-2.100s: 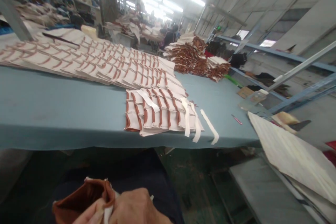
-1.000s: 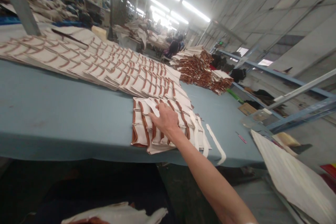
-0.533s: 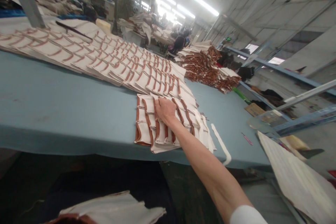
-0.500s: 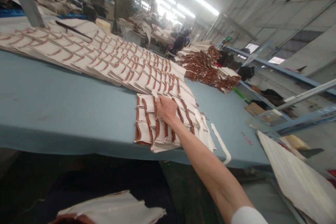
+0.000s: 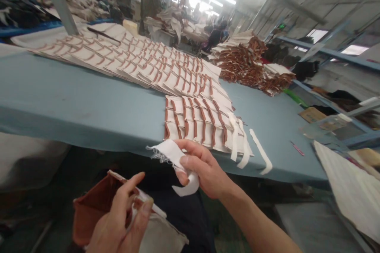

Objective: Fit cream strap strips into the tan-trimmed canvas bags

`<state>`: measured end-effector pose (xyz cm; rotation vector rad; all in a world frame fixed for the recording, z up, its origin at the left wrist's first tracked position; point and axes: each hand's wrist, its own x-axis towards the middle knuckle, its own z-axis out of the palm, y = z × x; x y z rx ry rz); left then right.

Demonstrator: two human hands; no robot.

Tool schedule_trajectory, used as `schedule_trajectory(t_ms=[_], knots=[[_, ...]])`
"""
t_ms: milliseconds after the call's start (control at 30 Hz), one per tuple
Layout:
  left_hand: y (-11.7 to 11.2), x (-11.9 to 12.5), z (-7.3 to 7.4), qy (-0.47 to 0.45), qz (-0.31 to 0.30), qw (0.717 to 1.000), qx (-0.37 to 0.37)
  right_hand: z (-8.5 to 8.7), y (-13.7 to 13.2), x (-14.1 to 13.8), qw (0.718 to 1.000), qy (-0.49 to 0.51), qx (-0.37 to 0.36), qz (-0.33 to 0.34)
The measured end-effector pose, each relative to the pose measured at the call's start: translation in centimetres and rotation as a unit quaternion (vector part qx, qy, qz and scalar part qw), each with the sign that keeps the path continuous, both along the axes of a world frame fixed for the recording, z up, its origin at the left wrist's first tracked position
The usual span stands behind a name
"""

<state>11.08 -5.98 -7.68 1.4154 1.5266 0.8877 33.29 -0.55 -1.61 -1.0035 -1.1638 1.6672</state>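
Note:
My right hand (image 5: 204, 170) is closed on a white fabric strip (image 5: 169, 153) with a frayed end, held just in front of the table's near edge. My left hand (image 5: 118, 217), low in the view, pinches the rim of a cream pouch with brown lining (image 5: 92, 205) that rests on my lap. Just beyond my right hand, a small pile of cream pieces with brown trim (image 5: 202, 124) lies on the blue table (image 5: 74, 102). More white strips (image 5: 261, 154) lie at that pile's right side.
Long overlapping rows of the same cream-and-brown pieces (image 5: 133, 63) cover the table's far side. A tall stack of them (image 5: 252, 63) stands at the back right. A small red tool (image 5: 297, 149) lies near the right edge. Cream sheets (image 5: 350, 189) lean at the right. People work far back.
My right hand reached out to the small pile, took a white strip off it and drew back toward me. My left hand with the pouch has come up into view.

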Motion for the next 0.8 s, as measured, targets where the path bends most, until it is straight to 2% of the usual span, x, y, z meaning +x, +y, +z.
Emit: schedule_trajectory(t_ms=[100, 167, 233, 333, 433, 567, 700, 800], knots=[[-0.3, 1.0, 2.2, -0.131, -0.077, 0.985, -0.078, -0.3, -2.8, -0.6, 0.999, 0.03, -0.013, 0.038], [-0.6, 1.4, 3.2, -0.2, -0.093, 0.968, -0.116, -0.5, -4.3, -0.6, 0.999, 0.013, -0.013, 0.051], [-1.0, 1.5, 3.7, -0.234, -0.095, 0.96, -0.123, -0.7, -5.6, -0.3, 0.998, -0.007, -0.019, 0.057], [-1.4, 1.5, 3.8, -0.222, -0.085, 0.965, -0.108, -1.0, -7.3, 0.3, 0.997, -0.017, -0.033, 0.061], [-1.5, 1.3, 3.1, -0.186, -0.08, 0.976, -0.075, -1.1, -8.3, 0.8, 0.997, -0.031, -0.029, 0.064], [-1.8, 1.3, 2.2, -0.201, -0.071, 0.973, -0.083, -0.8, -8.8, 1.0, 0.991, -0.114, 0.002, 0.077], [-2.6, 1.9, 3.0, -0.243, -0.037, 0.959, -0.14, -0.7, -9.0, 1.3, 0.978, -0.184, 0.024, 0.092], [-3.0, 2.2, 4.1, -0.234, -0.01, 0.962, -0.139, -0.8, -9.3, 2.4, 0.964, -0.242, 0.016, 0.113]])
